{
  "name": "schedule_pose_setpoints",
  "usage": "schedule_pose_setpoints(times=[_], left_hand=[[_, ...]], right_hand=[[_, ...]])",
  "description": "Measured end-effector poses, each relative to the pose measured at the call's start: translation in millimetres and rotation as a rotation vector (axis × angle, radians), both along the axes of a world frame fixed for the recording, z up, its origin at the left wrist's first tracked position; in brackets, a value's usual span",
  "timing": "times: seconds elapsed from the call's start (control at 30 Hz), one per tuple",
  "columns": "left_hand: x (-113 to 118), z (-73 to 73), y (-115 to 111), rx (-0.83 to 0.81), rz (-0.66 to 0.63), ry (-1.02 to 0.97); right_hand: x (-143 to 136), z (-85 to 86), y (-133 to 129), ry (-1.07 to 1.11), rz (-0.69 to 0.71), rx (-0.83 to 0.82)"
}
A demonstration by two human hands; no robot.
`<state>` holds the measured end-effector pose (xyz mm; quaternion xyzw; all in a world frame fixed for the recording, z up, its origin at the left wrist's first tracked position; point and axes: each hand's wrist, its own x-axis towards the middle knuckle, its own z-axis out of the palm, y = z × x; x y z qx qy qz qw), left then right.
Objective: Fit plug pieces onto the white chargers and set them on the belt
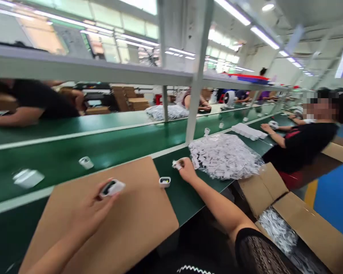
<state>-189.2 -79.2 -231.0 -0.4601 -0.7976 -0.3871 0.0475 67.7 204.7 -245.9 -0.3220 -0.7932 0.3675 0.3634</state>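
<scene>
My left hand (98, 205) holds a white plastic housing (117, 187) above the cardboard sheet (125, 224). The housing's open end shows a dark inside. My right hand (187, 170) pinches a small white plastic piece (176, 164) over the green bench, just left of a large pile of small white parts (225, 156) in a clear plastic bag. Between my hands, a second white housing (165, 182) stands at the sheet's right edge, its open top showing something yellow inside.
On the green conveyor belt (143, 142) lie more white housings (86, 163). A metal post (197, 95) rises behind the bag. An open carton (300, 228) with bagged parts stands at lower right. A co-worker (305, 133) sits to the right; others work across the belt.
</scene>
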Motion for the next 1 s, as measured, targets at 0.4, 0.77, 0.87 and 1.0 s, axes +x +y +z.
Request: schedule_pose_setpoints(times=[0.4, 0.77, 0.87, 1.0], left_hand=[[64.0, -23.1, 0.3, -0.021, -0.524, -0.340], [60.0, -19.1, 0.7, -0.062, -0.363, -0.549], [50.8, -15.1, -3.9, -0.117, -0.553, -0.635], [48.8, -15.3, -3.4, -0.142, -0.589, -0.661]], right_hand=[[24.6, 44.2, -108.9, 0.260, 0.275, -0.606], [-20.2, 36.2, -143.1, 0.243, 0.408, -0.904], [-20.7, 36.9, -140.9, 0.250, 0.397, -1.013], [-21.3, 35.0, -136.7, 0.262, 0.372, -1.044]])
